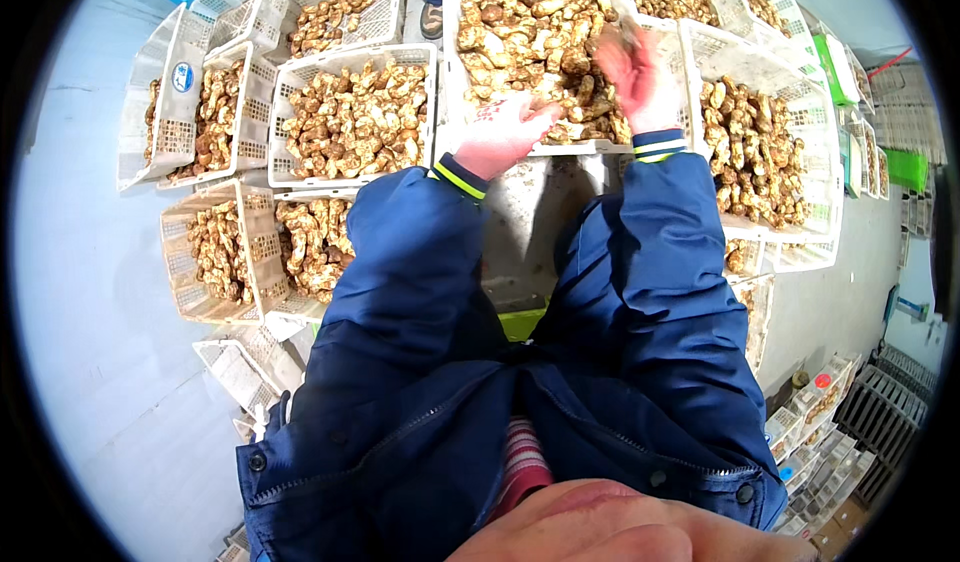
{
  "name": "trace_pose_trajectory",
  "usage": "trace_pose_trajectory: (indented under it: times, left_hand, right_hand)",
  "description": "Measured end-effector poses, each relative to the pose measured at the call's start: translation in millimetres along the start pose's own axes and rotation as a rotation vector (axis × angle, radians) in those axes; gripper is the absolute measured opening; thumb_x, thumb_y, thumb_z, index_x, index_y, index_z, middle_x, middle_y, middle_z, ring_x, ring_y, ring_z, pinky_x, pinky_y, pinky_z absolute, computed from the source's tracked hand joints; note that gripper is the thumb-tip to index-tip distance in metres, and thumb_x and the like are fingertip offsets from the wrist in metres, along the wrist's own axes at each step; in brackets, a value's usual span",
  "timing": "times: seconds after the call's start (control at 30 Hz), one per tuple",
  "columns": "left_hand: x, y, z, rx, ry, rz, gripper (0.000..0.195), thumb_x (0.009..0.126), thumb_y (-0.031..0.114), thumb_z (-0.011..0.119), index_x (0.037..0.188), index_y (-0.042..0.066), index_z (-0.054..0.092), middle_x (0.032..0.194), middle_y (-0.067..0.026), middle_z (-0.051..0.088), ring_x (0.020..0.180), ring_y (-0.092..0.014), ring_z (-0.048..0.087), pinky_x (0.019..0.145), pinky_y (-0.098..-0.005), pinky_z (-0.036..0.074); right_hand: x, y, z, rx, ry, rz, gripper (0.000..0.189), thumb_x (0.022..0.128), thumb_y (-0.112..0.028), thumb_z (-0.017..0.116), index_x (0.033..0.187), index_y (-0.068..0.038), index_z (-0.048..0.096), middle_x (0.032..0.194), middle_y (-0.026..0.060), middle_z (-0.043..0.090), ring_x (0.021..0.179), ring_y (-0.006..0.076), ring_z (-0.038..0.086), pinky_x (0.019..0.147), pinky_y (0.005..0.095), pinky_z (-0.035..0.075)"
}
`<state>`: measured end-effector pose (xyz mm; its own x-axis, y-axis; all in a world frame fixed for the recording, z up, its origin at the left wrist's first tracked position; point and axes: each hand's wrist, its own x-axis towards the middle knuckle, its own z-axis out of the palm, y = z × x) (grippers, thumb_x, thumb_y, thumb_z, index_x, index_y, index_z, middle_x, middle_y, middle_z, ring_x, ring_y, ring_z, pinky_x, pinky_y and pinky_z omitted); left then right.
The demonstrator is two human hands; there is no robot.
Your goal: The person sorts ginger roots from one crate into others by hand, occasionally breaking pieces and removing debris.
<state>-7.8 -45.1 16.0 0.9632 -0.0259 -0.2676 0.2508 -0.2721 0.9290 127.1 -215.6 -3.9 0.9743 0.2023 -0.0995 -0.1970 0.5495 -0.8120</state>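
Note:
A white plastic crate (451, 44) full of pale and brown mushrooms (536, 14), which look like matsutake, lies before me. My left hand (510, 123), in a light glove with red marks, is over the crate's near left part. Its thumb and fingers are apart above the mushrooms, with nothing visible between them. At the crate's right side is my right hand (636, 74), blurred, fingers pointing away from me. A brownish smear shows by its fingertips; whether that is a held mushroom is unclear. Darker mushrooms (592, 108) lie between the two hands.
Mushroom-filled crates stand at left (277, 134) and right (825, 149), several more around them. A tipped crate (225, 359) is at lower left. Another person's shoe (431, 20) shows beyond the crates. Stacked crates (825, 397) are at lower right, and a green box (834, 67) at right.

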Motion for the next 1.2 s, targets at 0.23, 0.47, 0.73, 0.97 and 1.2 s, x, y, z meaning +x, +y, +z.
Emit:
trace_pose_trajectory:
  times: [0.23, 0.47, 0.73, 0.97, 1.2]
  left_hand:
    - [-4, -12, -13, 0.221, 0.152, -0.009, 0.038, 0.083, 0.040, 0.055, 0.088, 0.003, 0.062, 0.079, -0.0123, 0.064, 0.074, -0.024, 0.061, 0.069, -0.0338, 0.046]
    - [-15, -42, -37, 0.131, 0.269, 0.003, 0.035, 0.082, 0.039, 0.056, 0.091, 0.006, 0.062, 0.074, -0.0116, 0.064, 0.074, -0.026, 0.062, 0.068, -0.0351, 0.047]
    - [-10, -21, -36, -0.138, 0.293, -0.011, 0.037, 0.086, 0.035, 0.056, 0.099, 0.001, 0.060, 0.069, -0.0057, 0.061, 0.059, -0.012, 0.055, 0.056, -0.0280, 0.044]
    - [-2, -7, -12, -0.107, 0.215, -0.009, 0.037, 0.087, 0.035, 0.055, 0.100, 0.001, 0.057, 0.065, -0.0031, 0.055, 0.053, -0.010, 0.050, 0.049, -0.0255, 0.039]
    - [25, -26, -25, -0.721, 0.107, 0.181, 0.034, 0.090, 0.026, 0.051, 0.111, 0.000, 0.053, 0.094, -0.0059, 0.059, 0.077, -0.011, 0.055, 0.067, -0.0222, 0.046]
  right_hand:
    - [47, 111, 61, -1.110, -0.267, 0.130, 0.069, 0.071, -0.029, 0.066, 0.131, -0.009, 0.041, 0.107, 0.0142, 0.061, 0.077, 0.0191, 0.061, 0.073, 0.0334, 0.047]
    - [49, 151, 80, -1.551, -0.180, -0.096, 0.059, 0.073, -0.017, 0.063, 0.129, -0.016, 0.045, 0.115, 0.0140, 0.058, 0.103, 0.0298, 0.057, 0.086, 0.0359, 0.045]
    - [16, 55, 52, 0.155, -0.319, 0.274, 0.025, 0.088, -0.017, 0.056, 0.109, -0.004, 0.054, 0.118, 0.0124, 0.055, 0.103, 0.0255, 0.057, 0.085, 0.0398, 0.048]
    - [-35, 2, 48, 0.008, -0.293, 0.170, 0.014, 0.085, -0.017, 0.062, 0.097, -0.010, 0.060, 0.095, 0.0012, 0.059, 0.080, 0.0114, 0.055, 0.068, 0.0275, 0.044]
    - [-48, 2, 35, -0.116, -0.426, 0.121, 0.019, 0.087, -0.005, 0.051, 0.105, 0.000, 0.054, 0.093, 0.0093, 0.060, 0.079, 0.0170, 0.060, 0.064, 0.0268, 0.048]
